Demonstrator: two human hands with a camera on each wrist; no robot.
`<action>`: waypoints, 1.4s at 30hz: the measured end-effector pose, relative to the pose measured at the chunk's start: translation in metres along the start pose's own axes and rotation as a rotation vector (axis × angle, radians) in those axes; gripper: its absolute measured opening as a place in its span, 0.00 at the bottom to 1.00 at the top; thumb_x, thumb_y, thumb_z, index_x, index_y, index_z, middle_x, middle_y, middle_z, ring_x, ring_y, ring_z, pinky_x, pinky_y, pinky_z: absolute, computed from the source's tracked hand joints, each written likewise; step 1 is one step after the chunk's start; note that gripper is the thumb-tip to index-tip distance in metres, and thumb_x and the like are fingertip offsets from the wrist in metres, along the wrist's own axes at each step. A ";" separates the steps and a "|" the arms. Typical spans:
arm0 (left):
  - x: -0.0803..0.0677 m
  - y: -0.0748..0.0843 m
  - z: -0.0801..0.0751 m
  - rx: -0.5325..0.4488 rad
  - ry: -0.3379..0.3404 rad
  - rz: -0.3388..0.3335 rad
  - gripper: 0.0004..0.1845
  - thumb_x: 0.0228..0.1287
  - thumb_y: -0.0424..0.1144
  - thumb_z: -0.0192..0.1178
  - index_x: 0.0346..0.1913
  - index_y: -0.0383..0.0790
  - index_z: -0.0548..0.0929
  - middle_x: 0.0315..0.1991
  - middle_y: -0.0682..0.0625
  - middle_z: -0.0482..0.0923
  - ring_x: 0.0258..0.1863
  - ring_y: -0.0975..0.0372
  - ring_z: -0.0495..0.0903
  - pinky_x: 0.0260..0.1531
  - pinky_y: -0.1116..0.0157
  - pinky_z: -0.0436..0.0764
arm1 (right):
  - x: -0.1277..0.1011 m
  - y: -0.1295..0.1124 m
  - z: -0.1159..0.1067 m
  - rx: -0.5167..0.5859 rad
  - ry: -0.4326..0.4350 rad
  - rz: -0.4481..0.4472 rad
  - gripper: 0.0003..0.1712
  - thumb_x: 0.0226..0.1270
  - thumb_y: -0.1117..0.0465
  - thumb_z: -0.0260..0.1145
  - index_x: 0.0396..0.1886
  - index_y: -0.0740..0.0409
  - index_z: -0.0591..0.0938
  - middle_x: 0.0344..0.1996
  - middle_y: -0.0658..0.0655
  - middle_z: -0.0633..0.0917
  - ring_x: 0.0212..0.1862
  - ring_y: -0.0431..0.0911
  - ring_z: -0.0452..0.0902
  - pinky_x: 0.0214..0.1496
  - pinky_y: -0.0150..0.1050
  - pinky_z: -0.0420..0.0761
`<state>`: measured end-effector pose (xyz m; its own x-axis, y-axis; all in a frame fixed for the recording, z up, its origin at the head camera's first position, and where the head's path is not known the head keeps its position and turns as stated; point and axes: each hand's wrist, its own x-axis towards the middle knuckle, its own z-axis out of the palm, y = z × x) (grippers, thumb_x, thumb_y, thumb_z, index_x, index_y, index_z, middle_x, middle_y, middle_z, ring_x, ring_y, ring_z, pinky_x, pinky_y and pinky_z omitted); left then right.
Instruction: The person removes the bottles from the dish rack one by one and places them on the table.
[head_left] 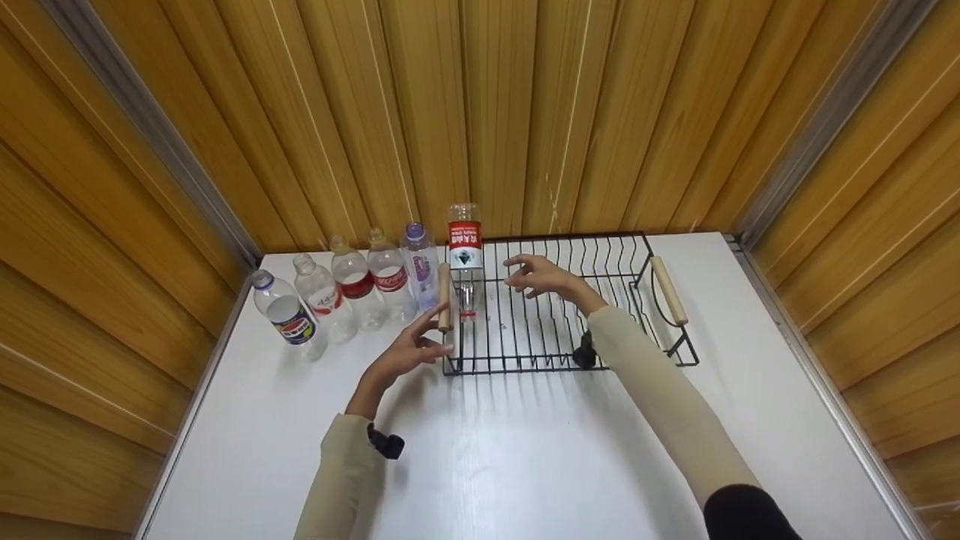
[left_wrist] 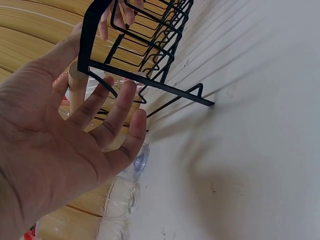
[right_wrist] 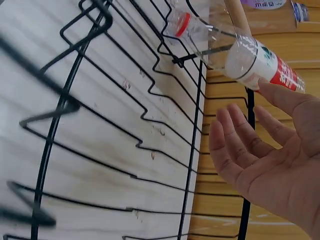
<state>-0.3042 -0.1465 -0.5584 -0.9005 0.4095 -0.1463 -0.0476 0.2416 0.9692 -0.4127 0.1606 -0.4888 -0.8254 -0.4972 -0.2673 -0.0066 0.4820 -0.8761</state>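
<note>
A black wire dish rack [head_left: 555, 360] with wooden handles stands on the white table [head_left: 525, 465]. A clear bottle with a red label [head_left: 464, 240] stands upside down in the rack's left end, its red cap [right_wrist: 183, 23] down among the wires. My right hand [head_left: 534, 276] hovers open over the rack, just right of that bottle [right_wrist: 250, 55], not touching it. My left hand [head_left: 411, 346] is open beside the rack's left wooden handle [head_left: 444, 297], fingers spread near the handle [left_wrist: 77, 87] and the rack's corner [left_wrist: 145, 82].
Several plastic bottles [head_left: 352, 289] stand in a row along the table's back left, next to the rack. Wooden panel walls [head_left: 480, 112] close in the back and both sides. Another wooden handle [head_left: 668, 289] is on the rack's right end.
</note>
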 end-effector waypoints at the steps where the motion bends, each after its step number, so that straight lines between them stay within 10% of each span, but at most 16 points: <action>1: 0.000 0.000 0.000 -0.005 0.000 0.001 0.46 0.67 0.36 0.68 0.82 0.58 0.55 0.74 0.34 0.65 0.48 0.52 0.84 0.55 0.41 0.80 | 0.004 -0.002 0.005 0.006 -0.001 0.004 0.33 0.77 0.61 0.61 0.76 0.64 0.64 0.58 0.68 0.79 0.54 0.54 0.80 0.60 0.54 0.83; 18: 0.000 0.005 0.003 -0.012 0.014 -0.027 0.45 0.67 0.37 0.68 0.81 0.60 0.56 0.74 0.36 0.66 0.55 0.50 0.82 0.56 0.40 0.80 | 0.043 -0.017 0.065 0.239 0.040 0.067 0.56 0.68 0.66 0.67 0.81 0.58 0.37 0.73 0.76 0.64 0.71 0.67 0.68 0.70 0.63 0.73; 36: 0.000 -0.001 0.006 -0.041 0.034 -0.026 0.45 0.66 0.38 0.69 0.81 0.58 0.57 0.73 0.36 0.67 0.54 0.53 0.82 0.53 0.45 0.83 | 0.055 -0.012 0.075 0.164 0.053 0.085 0.49 0.69 0.63 0.68 0.75 0.64 0.44 0.70 0.72 0.64 0.52 0.49 0.71 0.54 0.52 0.82; 42: 0.000 -0.001 0.001 -0.039 0.021 -0.013 0.46 0.66 0.38 0.69 0.81 0.58 0.56 0.74 0.35 0.65 0.56 0.51 0.82 0.55 0.41 0.82 | 0.053 -0.017 0.072 0.170 0.080 0.100 0.53 0.65 0.62 0.72 0.76 0.64 0.45 0.68 0.73 0.69 0.56 0.57 0.76 0.44 0.46 0.84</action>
<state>-0.3038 -0.1455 -0.5598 -0.9085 0.3880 -0.1549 -0.0756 0.2121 0.9743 -0.4161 0.0742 -0.5167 -0.8595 -0.3906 -0.3297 0.1675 0.3943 -0.9036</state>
